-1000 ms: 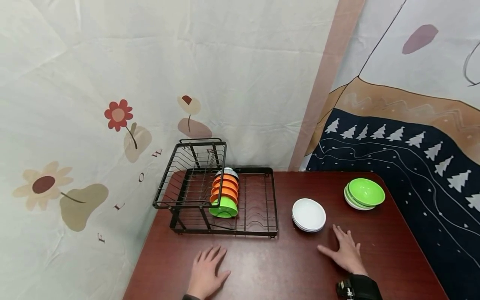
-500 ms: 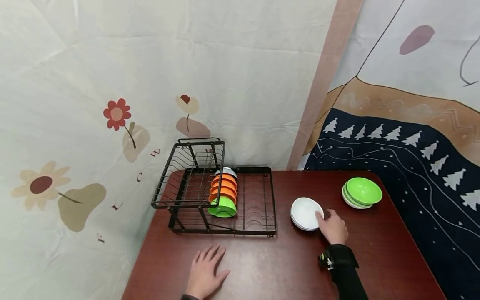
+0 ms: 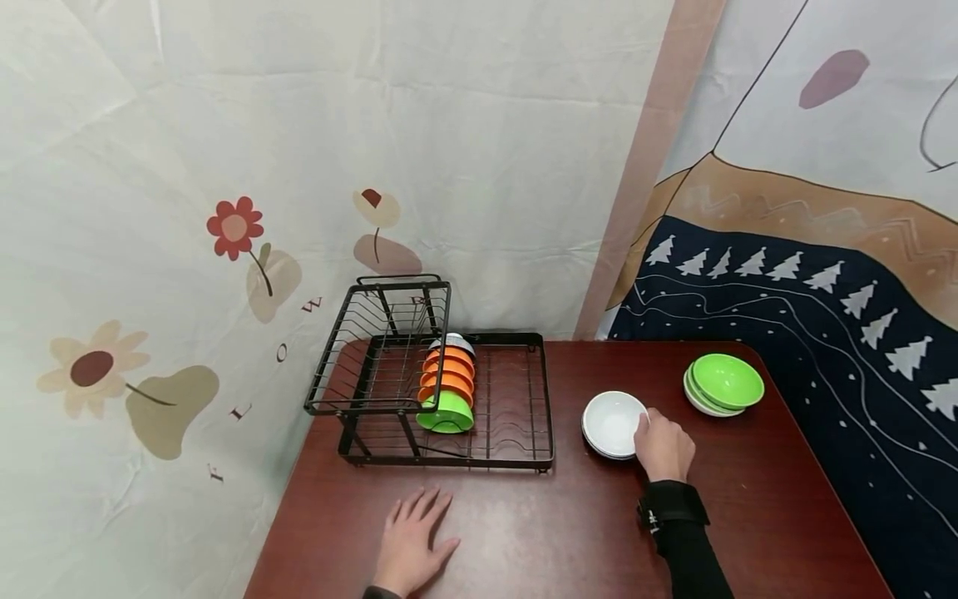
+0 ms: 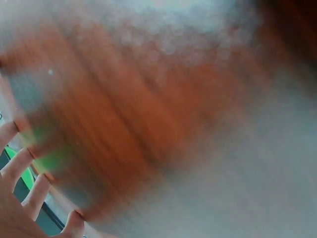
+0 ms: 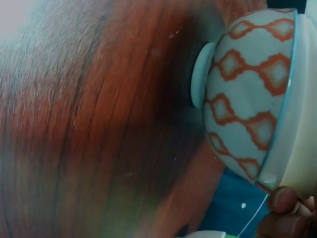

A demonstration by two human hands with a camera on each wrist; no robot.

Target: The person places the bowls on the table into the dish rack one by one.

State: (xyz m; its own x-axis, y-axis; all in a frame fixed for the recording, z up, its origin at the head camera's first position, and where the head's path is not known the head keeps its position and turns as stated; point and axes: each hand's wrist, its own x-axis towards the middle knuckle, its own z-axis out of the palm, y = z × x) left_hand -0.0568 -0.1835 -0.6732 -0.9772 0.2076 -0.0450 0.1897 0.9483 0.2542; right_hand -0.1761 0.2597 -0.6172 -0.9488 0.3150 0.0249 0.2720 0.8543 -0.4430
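At the right middle of the table is a stack of bowls. Its top white bowl (image 3: 612,423) has its rim pinched by my right hand (image 3: 664,447). The right wrist view shows the bottom bowl (image 5: 247,94) of that stack, patterned with orange diamonds, and the curled fingers (image 5: 283,202) at the rim above it. My left hand (image 3: 410,542) rests on the table in front of the dish rack (image 3: 446,466), fingers spread and holding nothing. In the left wrist view its fingers (image 4: 37,196) touch the tabletop.
A row of bowls stands on edge in the black rack: a green bowl (image 3: 447,416) in front, orange bowls (image 3: 452,381) behind, a patterned one at the back. Another stack, topped by a green bowl (image 3: 728,381), sits farther right. A fabric backdrop (image 3: 494,166) closes off the back.
My right hand has moved left and forward to the white stack, and its spread fingers have closed on the top bowl's rim. That bowl has tilted or risen slightly. The left hand has stayed put.
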